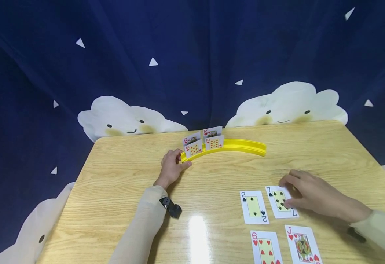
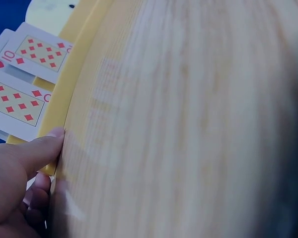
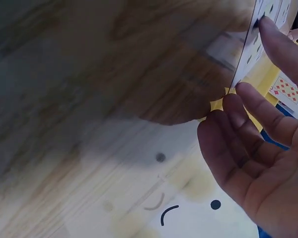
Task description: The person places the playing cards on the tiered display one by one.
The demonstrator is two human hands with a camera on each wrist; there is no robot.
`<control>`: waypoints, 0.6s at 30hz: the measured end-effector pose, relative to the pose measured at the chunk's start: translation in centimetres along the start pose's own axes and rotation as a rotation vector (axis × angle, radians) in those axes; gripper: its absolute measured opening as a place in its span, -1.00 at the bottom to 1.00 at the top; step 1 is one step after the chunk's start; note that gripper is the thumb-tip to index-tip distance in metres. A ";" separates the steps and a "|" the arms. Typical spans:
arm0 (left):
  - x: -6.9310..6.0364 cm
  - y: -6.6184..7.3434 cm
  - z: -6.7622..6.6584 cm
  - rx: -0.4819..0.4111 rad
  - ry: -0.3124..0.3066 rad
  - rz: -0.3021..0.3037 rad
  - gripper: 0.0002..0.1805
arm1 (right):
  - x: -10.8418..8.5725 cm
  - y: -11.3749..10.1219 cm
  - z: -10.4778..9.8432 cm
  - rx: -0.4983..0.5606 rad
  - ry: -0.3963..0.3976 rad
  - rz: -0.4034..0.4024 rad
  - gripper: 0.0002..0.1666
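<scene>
My left hand (image 1: 172, 168) grips the left end of a curved yellow card holder (image 1: 245, 146), its thumb along the front side. Two rows of cards stand in the holder: a queen (image 1: 191, 138) and king of hearts (image 1: 213, 130) behind, a diamond card (image 1: 193, 148) and ten of diamonds (image 1: 214, 143) in front. My right hand (image 1: 314, 196) pinches the right edge of the seven of spades (image 1: 276, 196), which lies face up on the table. In the right wrist view, the thumb (image 3: 283, 47) touches the card's face and a fingertip meets its corner.
Left of the seven lies the two of spades (image 1: 253, 206). Nearer me are the six of hearts (image 1: 266, 251) and jack of hearts (image 1: 302, 245), face up. Behind the wooden table (image 1: 129, 165) hangs a dark blue curtain (image 1: 179, 84) with clouds.
</scene>
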State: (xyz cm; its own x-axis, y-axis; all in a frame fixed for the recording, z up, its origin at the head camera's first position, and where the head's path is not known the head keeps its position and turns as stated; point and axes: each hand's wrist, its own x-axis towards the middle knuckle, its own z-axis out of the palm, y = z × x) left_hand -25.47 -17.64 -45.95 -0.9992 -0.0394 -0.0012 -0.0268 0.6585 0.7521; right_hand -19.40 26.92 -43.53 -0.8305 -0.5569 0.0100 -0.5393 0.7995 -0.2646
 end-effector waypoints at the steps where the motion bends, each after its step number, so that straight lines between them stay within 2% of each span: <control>1: 0.0 0.0 0.0 -0.001 -0.001 -0.002 -0.64 | 0.0 0.1 0.0 0.004 0.001 -0.006 -0.37; 6: 0.1 -0.1 0.1 0.001 0.002 0.010 -0.63 | 0.2 0.3 -0.1 0.041 -0.009 -0.012 -0.39; 11: 0.2 -0.3 0.2 -0.002 -0.002 0.004 -0.62 | 0.5 0.3 -0.1 0.113 -0.041 0.057 -0.33; 18: 0.0 -0.1 0.1 -0.010 0.003 0.002 -0.63 | 0.5 0.2 0.2 0.214 0.033 0.081 -0.44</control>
State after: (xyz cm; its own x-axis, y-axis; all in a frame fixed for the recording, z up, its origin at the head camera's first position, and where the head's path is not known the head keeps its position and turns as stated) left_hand -25.50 -17.64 -46.08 -0.9992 -0.0398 0.0023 -0.0242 0.6509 0.7588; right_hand -19.89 26.74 -43.79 -0.8759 -0.4825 0.0110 -0.4318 0.7734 -0.4642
